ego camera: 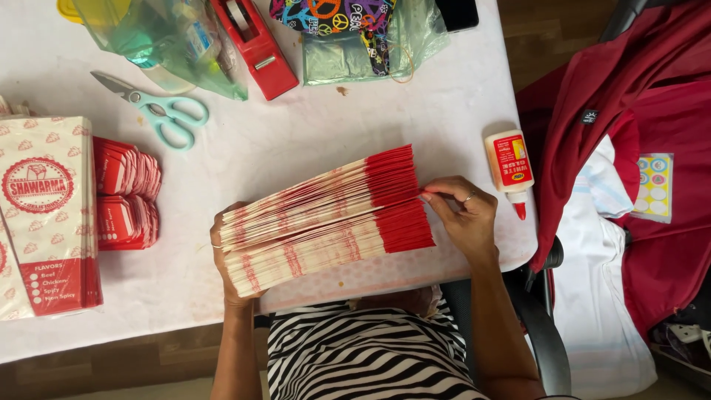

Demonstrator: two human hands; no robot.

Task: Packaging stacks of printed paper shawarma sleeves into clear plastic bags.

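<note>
Stack: thick fanned stack of red-and-white paper sleeves (pixel 326 218) held just above the bench (pixel 296 133) edge
Left hand (pixel 226 259): fingers clenched round the stack's white end
Right hand (pixel 463 215): fingers pinching one red edge, splitting the fan
Progress: judged midway; sleeves lie both above and below the split
Nearby: glue bottle (pixel 509 164); scissors (pixel 159 111)

My left hand (pixel 226 255) is down at the left, palm cupped and turned up, its fingers (pixel 216 238) curled round an edge and mostly hidden, the wrist bent and the forearm running straight back toward my body. My right hand (pixel 463 215) is out to the right, fingers (pixel 437 194) pinched together at their tips, a ring on one finger, thumb tucked under, and the forearm angling back and down to my side
</note>
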